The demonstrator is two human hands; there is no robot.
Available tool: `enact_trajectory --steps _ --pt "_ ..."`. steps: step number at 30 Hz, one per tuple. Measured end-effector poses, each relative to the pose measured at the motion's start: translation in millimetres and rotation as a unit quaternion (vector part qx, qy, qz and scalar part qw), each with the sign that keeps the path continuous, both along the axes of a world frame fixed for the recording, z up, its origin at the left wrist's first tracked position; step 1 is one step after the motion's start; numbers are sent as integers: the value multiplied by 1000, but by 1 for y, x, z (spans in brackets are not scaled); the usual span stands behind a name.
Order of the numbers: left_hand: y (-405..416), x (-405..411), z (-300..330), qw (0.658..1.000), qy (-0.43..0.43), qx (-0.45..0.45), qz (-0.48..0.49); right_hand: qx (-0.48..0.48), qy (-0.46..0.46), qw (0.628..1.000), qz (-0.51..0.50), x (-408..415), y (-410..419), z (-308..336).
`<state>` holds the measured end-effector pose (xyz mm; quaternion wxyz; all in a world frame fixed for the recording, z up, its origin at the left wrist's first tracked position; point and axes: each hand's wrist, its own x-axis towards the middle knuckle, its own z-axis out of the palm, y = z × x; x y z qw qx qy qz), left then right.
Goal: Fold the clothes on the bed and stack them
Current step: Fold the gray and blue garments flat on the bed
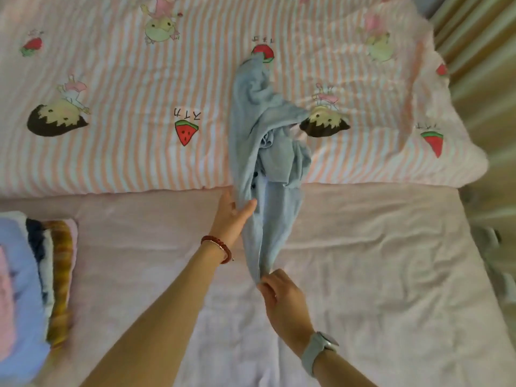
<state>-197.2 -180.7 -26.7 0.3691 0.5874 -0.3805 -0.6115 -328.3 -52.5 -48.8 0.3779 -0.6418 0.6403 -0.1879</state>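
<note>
The right hand (282, 296) pinches the near end of the blue shirt (264, 152); the left hand (233, 216) lies relaxed and flat against its edge, though blur may hide a light grip. The shirt trails bunched from sheet (377, 261) onto striped quilt (111, 113). Best to spread it flat before folding, then add it to the folded pile (33, 289) at left.

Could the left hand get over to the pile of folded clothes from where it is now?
Probably yes. The left hand only touches the blue garment, and bare pink sheet lies between it and the folded stack at the left edge; nothing stands in the way.
</note>
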Motion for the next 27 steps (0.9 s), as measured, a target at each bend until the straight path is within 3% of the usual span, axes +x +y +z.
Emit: enact_trajectory --steps 2,4,7,10,12,14,16,19,22,23,25,27 --pt "26 -16 -6 999 16 15 23 65 43 996 51 -10 43 -6" --pt "56 -28 -13 998 -28 39 40 128 76 986 81 -23 81 -9" --pt "113 -32 -22 993 -104 55 16 184 100 974 83 -41 126 -6" --pt "180 -22 -29 988 -124 88 -23 221 102 966 90 -55 161 -8" --pt "223 -11 -27 985 -134 104 -41 229 97 966 69 -60 179 -9" --pt "264 3 -26 976 -155 128 -76 209 87 974 -14 -60 192 -9" --pt "305 18 -30 960 -161 176 -145 189 44 973 -125 -58 198 -7" --pt "349 34 -31 928 -152 253 -227 222 -92 938 -250 -48 194 -1" --pt "350 37 -27 953 -131 236 -137 242 -209 891 -323 -38 181 1" --pt "343 35 -26 963 -132 223 -76 251 -235 877 -337 -35 177 2" --pt "326 30 -25 960 -237 150 -21 276 -288 841 -366 -35 171 2" --pt "306 18 -23 934 -349 18 -79 302 -326 812 -377 -37 167 4"
